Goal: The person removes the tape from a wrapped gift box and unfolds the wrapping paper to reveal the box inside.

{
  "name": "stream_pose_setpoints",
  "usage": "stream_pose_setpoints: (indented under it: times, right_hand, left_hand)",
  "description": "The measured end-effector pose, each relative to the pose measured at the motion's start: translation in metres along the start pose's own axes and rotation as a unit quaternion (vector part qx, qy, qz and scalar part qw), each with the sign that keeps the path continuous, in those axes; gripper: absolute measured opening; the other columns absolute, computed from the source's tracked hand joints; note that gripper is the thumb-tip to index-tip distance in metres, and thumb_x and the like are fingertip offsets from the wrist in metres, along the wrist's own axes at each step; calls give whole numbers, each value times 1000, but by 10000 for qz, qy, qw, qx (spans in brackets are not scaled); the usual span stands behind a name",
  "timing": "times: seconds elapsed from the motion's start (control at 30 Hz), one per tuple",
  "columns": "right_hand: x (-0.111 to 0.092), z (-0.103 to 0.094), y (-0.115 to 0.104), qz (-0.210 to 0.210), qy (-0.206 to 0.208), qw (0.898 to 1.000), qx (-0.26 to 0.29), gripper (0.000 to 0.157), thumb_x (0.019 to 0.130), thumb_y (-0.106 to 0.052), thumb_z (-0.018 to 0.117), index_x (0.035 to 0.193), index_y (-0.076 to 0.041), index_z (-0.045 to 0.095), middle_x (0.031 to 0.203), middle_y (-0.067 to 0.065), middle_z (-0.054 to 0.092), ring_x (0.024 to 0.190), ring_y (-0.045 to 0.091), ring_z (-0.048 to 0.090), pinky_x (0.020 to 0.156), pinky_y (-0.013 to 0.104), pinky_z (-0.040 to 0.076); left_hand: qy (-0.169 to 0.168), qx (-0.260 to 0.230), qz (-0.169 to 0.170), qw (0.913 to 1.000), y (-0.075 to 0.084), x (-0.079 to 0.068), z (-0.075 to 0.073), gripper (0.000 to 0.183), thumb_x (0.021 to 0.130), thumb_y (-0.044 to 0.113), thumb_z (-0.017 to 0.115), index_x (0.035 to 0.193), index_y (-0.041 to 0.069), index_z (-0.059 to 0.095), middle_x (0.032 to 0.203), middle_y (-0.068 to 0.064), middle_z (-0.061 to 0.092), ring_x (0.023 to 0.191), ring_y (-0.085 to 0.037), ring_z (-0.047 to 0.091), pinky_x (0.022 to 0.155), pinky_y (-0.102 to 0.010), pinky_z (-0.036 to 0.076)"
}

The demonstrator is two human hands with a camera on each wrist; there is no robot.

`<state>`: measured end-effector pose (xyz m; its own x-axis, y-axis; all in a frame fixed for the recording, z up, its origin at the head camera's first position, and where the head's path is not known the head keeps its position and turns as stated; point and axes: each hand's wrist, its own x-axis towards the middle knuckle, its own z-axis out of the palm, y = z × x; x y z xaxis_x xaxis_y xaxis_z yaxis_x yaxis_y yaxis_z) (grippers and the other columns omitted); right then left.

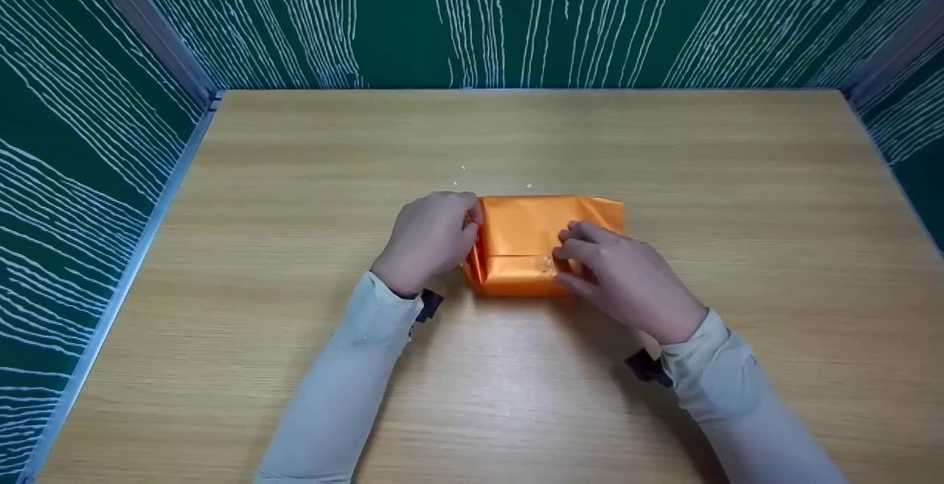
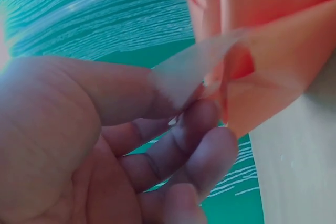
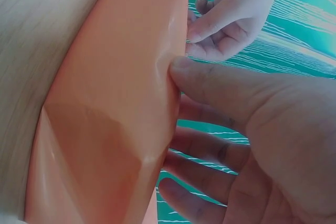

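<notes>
Orange package: we see the package [image 1: 516,226] lying flat on the wooden table [image 1: 243,270], between the 2 hands, its long sides facing 12 and 6 o'clock; we judge it sits there so both hands reach it easily.
Left hand: at the package's 9 o'clock end, the left hand [image 1: 431,237] has its thumb and a finger clamped on a clear strip [image 2: 191,64], probably tape, with the other fingers loosely bent below.
Clear strip: it runs from that pinch to the wrap; gripping near its end probably leaves the rest free to lie against the wrap.
End fold: also at 9 o'clock, the end fold [image 1: 478,255] gapes a little, which may be why the strip is held beside it.
Right hand: at 4 o'clock, the right hand [image 1: 627,274] has its fingers apart, touching the top, its thumb against the 6 o'clock edge; we think this steadies the package.
Top seam: the seam [image 1: 509,255] runs from 9 towards 3 o'clock, a shiny patch [image 1: 546,263] beside the right fingertips.
Specks: 2 white specks [image 1: 529,186] lie beyond the package, around 11 and 12 o'clock.
</notes>
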<state>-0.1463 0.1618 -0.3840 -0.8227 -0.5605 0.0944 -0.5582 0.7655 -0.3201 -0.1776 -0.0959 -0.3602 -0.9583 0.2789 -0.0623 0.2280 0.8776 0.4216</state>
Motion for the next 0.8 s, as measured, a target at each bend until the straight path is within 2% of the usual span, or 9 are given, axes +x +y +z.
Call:
stream_pose_setpoints:
  times: [0.23, 0.37, 0.57, 0.8]
  right_hand:
    - [-2, -1, 2, -41, 95, 9999, -5, 29, 90, -26, 82, 113, -9, 78, 129, 16, 68, 111, 36, 69, 92, 53, 57]
    - [-3, 0, 3, -75, 138, 9999, -11, 28, 90, -26, 82, 112, -8, 78, 128, 16, 68, 110, 35, 70, 92, 52, 58]
    - [-3, 1, 1, -101, 142, 9998, -8, 29, 90, -25, 83, 112, -8, 78, 128, 17, 68, 113, 37, 69, 92, 53, 58]
    - [-1, 1, -1, -89, 58, 9999, -26, 30, 90, -27, 82, 113, -9, 78, 128, 16, 68, 109, 36, 69, 93, 53, 57]
  left_hand:
    - [-141, 31, -16, 9999, -4, 0, -6, 15, 101, 14, 58, 92, 11, 69, 82, -1, 65, 76, -22, 59, 68, -32, 46]
    - [-249, -80, -140, 9996, -6, 0, -7, 11, 100, 12, 59, 93, 12, 68, 86, -2, 66, 79, -23, 59, 72, -34, 49]
    - [-226, -18, -175, 9996, -10, 0, -8, 11, 97, 8, 58, 97, 10, 68, 86, -3, 66, 78, -24, 60, 72, -37, 50]
    - [-375, -189, -533, 9977, -14, -4, -11, 6, 98, 7, 58, 98, 10, 64, 82, -4, 61, 74, -25, 56, 69, -35, 44]
